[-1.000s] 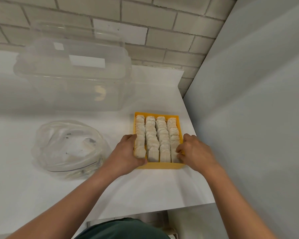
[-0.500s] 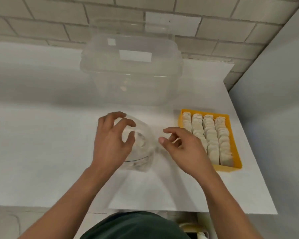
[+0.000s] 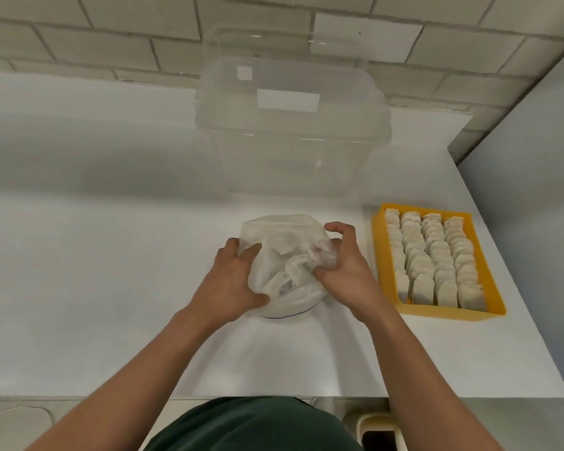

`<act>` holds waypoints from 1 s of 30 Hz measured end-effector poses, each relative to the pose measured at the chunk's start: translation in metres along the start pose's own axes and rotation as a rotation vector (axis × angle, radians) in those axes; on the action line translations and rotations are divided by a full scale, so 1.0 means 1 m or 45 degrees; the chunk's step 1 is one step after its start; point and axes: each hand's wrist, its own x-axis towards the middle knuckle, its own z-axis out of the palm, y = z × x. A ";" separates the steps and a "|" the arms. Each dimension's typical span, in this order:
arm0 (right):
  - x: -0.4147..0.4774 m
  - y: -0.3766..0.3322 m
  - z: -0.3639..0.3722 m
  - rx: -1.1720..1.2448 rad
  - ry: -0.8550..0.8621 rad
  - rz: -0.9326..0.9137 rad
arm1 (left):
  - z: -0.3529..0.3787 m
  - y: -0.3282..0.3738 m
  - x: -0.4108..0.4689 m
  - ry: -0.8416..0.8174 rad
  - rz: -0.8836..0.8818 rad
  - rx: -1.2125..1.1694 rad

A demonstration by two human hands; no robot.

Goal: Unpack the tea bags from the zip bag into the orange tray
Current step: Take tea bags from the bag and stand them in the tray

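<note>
A crumpled clear zip bag (image 3: 284,255) lies on the white table in the middle of the view. My left hand (image 3: 233,281) grips its left side and my right hand (image 3: 345,265) grips its right side, fingers pressed into the plastic. What the bag holds is hard to tell through the folds. To the right stands the orange tray (image 3: 381,249), filled with rows of pale tea bags (image 3: 437,258) standing on edge.
A large clear plastic storage box (image 3: 290,125) with its lid on stands behind the bag against the brick wall. A grey wall panel (image 3: 534,157) closes the right side. The table's front edge runs just below my forearms.
Both hands left the orange tray, moved left to the zip bag and closed on it. The view has shifted left, so the tray now sits at the right.
</note>
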 end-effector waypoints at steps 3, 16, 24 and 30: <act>-0.002 0.005 0.004 -0.174 0.052 -0.064 | 0.002 -0.004 -0.003 0.061 0.019 0.016; 0.000 -0.006 0.024 -1.308 -0.081 -0.864 | 0.020 0.015 0.010 0.074 0.351 0.165; 0.009 -0.011 0.014 -1.640 -0.228 -0.408 | 0.018 0.012 0.019 -0.123 0.096 0.221; 0.020 -0.014 0.018 -1.555 -0.412 -0.365 | 0.017 0.016 0.020 -0.200 0.119 0.283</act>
